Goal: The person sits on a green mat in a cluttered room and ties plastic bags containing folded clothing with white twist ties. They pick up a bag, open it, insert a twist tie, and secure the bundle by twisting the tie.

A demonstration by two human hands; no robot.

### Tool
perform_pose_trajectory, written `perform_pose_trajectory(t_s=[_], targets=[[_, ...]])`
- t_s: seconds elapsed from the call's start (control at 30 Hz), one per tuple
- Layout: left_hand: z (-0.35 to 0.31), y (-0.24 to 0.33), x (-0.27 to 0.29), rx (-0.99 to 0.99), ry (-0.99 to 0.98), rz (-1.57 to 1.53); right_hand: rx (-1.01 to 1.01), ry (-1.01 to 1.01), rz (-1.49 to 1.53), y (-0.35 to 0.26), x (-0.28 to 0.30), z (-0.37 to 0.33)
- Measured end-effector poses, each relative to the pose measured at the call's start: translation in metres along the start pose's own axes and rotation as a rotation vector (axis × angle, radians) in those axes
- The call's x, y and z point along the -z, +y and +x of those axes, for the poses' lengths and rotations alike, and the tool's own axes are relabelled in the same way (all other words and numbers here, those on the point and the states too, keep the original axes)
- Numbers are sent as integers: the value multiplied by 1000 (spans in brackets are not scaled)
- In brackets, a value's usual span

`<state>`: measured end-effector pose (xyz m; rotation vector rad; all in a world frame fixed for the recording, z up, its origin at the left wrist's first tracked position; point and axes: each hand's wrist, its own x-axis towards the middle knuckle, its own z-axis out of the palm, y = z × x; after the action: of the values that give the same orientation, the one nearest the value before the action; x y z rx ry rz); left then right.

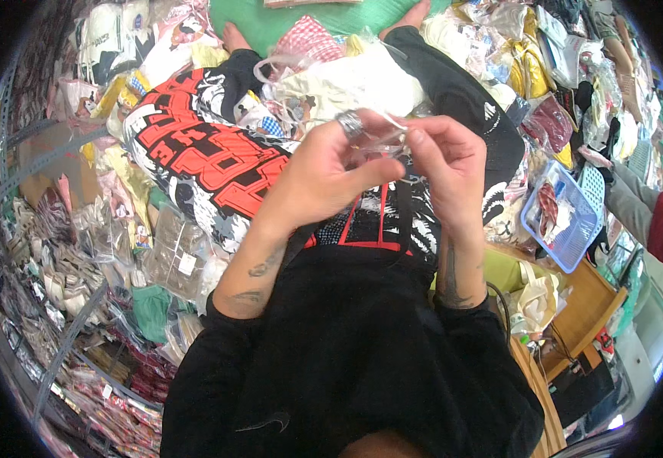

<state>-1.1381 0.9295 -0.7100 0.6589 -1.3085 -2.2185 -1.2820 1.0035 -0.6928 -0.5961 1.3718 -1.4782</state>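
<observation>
Both of my hands meet in front of my lap. My left hand, with a silvery ring-like band on a finger, curls round a crumpled piece of clear plastic; its thumb points toward the other hand. My right hand pinches a thin white cord between thumb and fingertips. Where the cord runs between the fingers is partly hidden. Just beyond the hands lies a heap of cream-white fabric with looped straps, and a pink checked cloth rests behind it.
Bagged garments and fabric pieces crowd both sides. A blue plastic basket stands at the right, near a wooden drawer-like box. Metal shelf rails run along the left. Another person's dark red sleeve shows at the far right.
</observation>
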Motion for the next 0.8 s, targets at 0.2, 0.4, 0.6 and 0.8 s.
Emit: perform_pose_trajectory(t_s=[0.2, 0.4, 0.6, 0.8], targets=[[3, 21, 0, 46, 196, 406, 47, 24, -134, -1, 6, -2], [4, 17, 1, 210, 133, -10, 188, 66, -316, -2, 1, -4], [2, 22, 7, 378, -208, -428, 608, 91, -598, 3, 6, 2], [5, 21, 6, 249, -71, -170, 410, -13, -464, 5, 14, 3]])
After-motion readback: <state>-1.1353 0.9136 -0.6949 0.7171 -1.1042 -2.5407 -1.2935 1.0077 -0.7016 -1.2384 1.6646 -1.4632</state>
